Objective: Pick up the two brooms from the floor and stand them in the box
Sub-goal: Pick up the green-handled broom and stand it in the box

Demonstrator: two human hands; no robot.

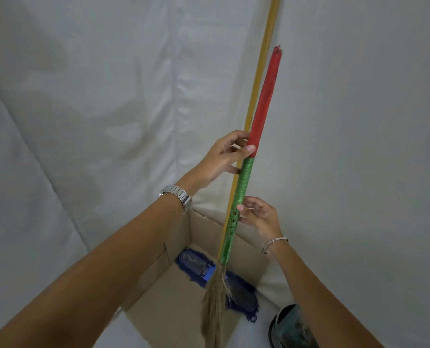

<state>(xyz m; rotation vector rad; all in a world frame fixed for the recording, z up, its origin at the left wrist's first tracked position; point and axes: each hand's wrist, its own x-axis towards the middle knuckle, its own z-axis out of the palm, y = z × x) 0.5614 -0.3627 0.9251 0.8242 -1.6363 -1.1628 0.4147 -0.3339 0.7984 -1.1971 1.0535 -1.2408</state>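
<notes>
A grass broom with a red and green handle [264,96] stands upright over the open cardboard box [181,244], its straw bristles hanging down at the box's near side. My left hand [224,156] grips the handle where red meets green. My right hand [256,214] touches the green part lower down with its fingertips, fingers loosely curled. Behind it a second broom with a long yellow stick [261,59] stands in the box, leaning on the white backdrop; its blue mop-like head [196,266] lies on the box floor.
White cloth [96,109] covers the wall and the floor around the box. A dark round container [289,327] stands on the floor right of the box, by my right forearm.
</notes>
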